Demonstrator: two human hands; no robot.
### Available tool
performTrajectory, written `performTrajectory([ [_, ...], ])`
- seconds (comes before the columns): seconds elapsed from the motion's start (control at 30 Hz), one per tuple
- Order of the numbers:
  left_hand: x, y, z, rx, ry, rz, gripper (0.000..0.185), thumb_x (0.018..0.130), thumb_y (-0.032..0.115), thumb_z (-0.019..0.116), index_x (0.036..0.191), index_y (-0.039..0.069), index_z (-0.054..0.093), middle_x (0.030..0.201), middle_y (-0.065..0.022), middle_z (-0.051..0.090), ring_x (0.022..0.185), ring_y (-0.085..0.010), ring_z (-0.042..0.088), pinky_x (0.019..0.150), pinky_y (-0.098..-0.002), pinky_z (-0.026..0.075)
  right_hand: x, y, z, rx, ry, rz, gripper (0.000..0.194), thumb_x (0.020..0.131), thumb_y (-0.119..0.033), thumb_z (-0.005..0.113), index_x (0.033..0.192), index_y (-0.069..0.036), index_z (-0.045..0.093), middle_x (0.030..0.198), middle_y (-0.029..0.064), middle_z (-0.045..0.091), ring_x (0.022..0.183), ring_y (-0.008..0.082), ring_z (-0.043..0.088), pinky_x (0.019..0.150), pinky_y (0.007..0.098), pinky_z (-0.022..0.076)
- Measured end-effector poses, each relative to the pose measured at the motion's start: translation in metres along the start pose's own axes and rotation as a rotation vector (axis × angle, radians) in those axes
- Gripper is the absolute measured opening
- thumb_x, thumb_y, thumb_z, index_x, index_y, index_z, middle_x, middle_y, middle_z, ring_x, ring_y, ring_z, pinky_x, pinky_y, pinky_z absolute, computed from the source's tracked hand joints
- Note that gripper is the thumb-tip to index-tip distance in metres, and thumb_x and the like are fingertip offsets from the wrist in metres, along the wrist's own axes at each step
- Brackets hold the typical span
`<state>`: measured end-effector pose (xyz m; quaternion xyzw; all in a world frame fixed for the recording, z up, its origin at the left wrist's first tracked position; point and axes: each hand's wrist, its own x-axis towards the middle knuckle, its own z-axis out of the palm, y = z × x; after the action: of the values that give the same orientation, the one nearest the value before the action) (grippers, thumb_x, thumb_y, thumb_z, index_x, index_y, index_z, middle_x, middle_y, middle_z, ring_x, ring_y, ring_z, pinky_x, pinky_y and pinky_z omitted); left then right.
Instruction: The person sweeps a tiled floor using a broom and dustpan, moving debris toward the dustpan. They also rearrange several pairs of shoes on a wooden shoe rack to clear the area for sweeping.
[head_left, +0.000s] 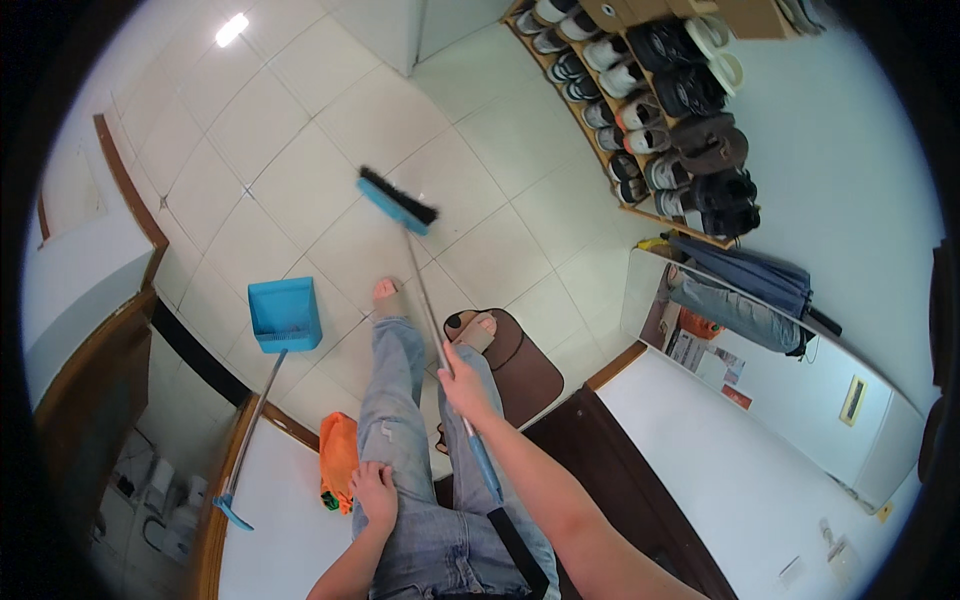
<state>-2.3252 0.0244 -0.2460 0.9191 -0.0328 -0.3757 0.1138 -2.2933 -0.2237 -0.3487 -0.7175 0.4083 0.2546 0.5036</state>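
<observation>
My right hand is closed round the metal handle of a broom, below its middle and above the blue grip. The broom's blue head with black bristles lies over the pale floor tiles, ahead of my feet. My left hand rests on the thigh of my jeans, its fingers loosely bent, holding nothing that I can see. On the floor to the left is a blue dustpan, its long metal handle leaning towards the wall by the doorway. Small bits seem to lie inside the dustpan.
A brown doormat lies partly under my right foot. An orange bag is beside my left leg. The shoe rack with several shoes stands upper right, near a folded umbrella and a mirror. A doorway opens at lower left.
</observation>
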Motion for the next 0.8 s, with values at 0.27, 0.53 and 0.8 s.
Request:
performTrajectory([
  [0.27,-0.023,0.019,0.025,-0.027,0.032,0.031,0.013,0.075,0.007,0.06,0.086,0.005,0.054,0.089,-0.0106,0.053,0.088,-0.0312,0.049,0.08,-0.0414,0.037,-0.086,0.084,-0.123,0.712,0.048,0.454,0.05,0.091,-0.016,0.053,0.139,-0.018,0.038,0.058,-0.002,0.043,0.044,0.0075,0.04,0.036,0.0243,0.0341],
  [0.53,-0.06,0.045,0.04,0.037,0.108,-0.032,0.031,0.069,0.019,0.071,0.09,0.004,0.052,0.094,-0.0126,0.051,0.09,-0.0339,0.047,0.081,-0.0424,0.038,-0.093,0.209,-0.201,0.951,0.356,0.528,0.029,0.094,-0.016,0.046,0.123,-0.014,0.045,0.047,-0.0012,0.034,0.033,0.0106,0.034,0.031,0.0249,0.0309],
  [0.8,-0.098,0.048,0.048,0.147,0.084,0.076,0.017,0.081,0.016,0.063,0.078,0.004,0.051,0.079,-0.0114,0.052,0.079,-0.0326,0.049,0.073,-0.0421,0.037,-0.054,0.153,-0.026,0.383,0.232,0.353,0.045,0.088,-0.017,0.046,0.131,-0.005,0.039,0.091,0.0245,0.062,0.078,0.0408,0.06,0.068,0.0475,0.0473],
])
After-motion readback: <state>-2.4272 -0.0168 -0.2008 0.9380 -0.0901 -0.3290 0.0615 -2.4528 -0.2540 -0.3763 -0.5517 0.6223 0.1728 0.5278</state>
